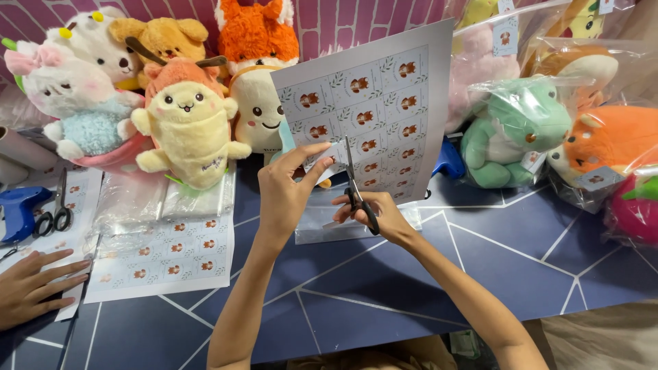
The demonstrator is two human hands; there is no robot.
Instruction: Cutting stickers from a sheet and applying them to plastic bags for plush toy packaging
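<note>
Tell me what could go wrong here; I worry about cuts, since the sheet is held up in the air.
1. The left hand pinches the sheet right beside the scissors in the right hand, so a fingertip might get nicked.
2. The sheet hangs unsupported and may flex, sending the cut into a printed label.
3. Another person's hand rests on the table nearby; it looks safely away from the blades.

Blue table: label sheet, plush toys, spare scissors.

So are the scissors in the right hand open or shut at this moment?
Open. The scissors in the right hand show blades parted in a narrow V at the edge of the printed sheet, which the left hand pinches.
</note>
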